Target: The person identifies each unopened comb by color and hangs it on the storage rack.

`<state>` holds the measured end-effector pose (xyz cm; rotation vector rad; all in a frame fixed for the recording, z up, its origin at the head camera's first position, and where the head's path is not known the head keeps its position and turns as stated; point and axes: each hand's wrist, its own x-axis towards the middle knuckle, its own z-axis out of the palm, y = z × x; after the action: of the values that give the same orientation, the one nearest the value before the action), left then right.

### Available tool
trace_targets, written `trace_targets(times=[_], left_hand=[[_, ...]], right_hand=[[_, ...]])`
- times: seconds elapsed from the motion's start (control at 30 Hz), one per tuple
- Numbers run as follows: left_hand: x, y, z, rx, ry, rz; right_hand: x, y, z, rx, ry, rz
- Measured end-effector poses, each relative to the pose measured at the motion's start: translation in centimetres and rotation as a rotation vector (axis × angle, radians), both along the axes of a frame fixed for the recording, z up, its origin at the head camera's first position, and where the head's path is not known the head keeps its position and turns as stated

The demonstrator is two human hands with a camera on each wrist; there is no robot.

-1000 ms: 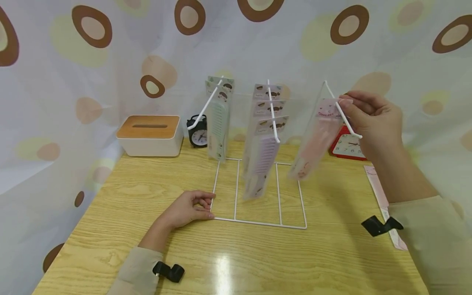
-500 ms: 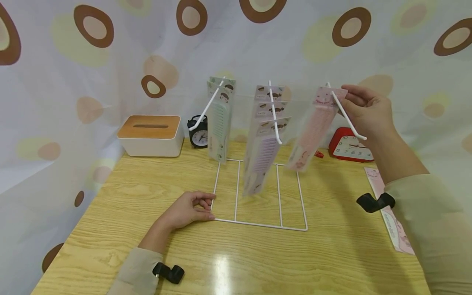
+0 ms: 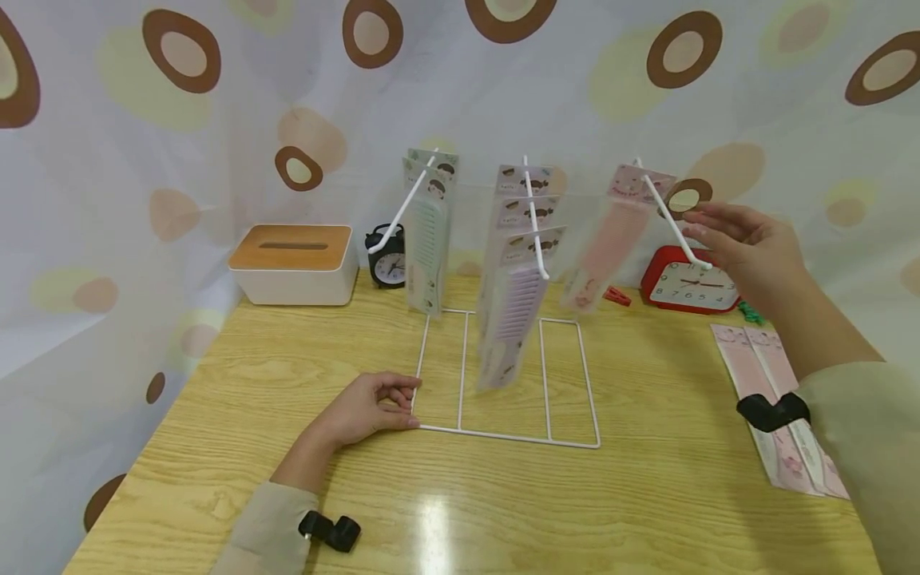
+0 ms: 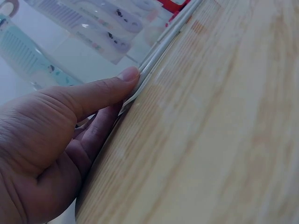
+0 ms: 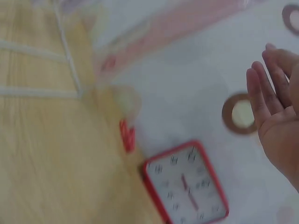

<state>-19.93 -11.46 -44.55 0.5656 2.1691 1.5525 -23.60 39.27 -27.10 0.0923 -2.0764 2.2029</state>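
My left hand (image 3: pixel 361 411) grips the near left corner of a white wire display rack (image 3: pixel 496 434), thumb and fingers on the wire (image 4: pixel 148 65). My right hand (image 3: pixel 758 249) is in the air to the right of the rack's right hook (image 3: pixel 672 224), holding nothing; its fingers look extended in the right wrist view. On that hook hangs a packaged pink comb (image 3: pixel 613 239), tilted. Several packaged purple combs (image 3: pixel 519 299) hang from the middle hook. Packaged green combs (image 3: pixel 427 235) hang from the left hook.
Two more packaged pink combs (image 3: pixel 739 371) lie on the wooden table (image 3: pixel 287 359) at the right. Along the back stand a tissue box (image 3: pixel 293 275), a black alarm clock (image 3: pixel 388 267) and a red clock (image 3: pixel 690 283). A small red clip (image 3: pixel 618 296) lies near the red clock.
My right hand has let go of the pink comb and moved away to the right. The comb has slid farther back along the right hook. My left hand has stayed still.
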Motion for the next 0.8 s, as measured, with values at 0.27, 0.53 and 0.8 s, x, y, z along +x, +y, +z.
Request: trace_targets(times=[0.27, 0.53, 0.8], left_hand=[[-0.3, 0.0, 0.2, 0.013, -0.001, 0.002], [-0.2, -0.3, 0.3, -0.002, -0.008, 0.014], [-0.2, -0.1, -0.2, 0.017, -0.006, -0.006]], right_hand=[[1.2, 7.2, -7.0, 0.557, -0.055, -0.107], [2.3, 10.7, -13.0, 0.948, -0.054, -0.052], [4.0, 11.8, -15.0, 1.005, -0.124, -0.084]])
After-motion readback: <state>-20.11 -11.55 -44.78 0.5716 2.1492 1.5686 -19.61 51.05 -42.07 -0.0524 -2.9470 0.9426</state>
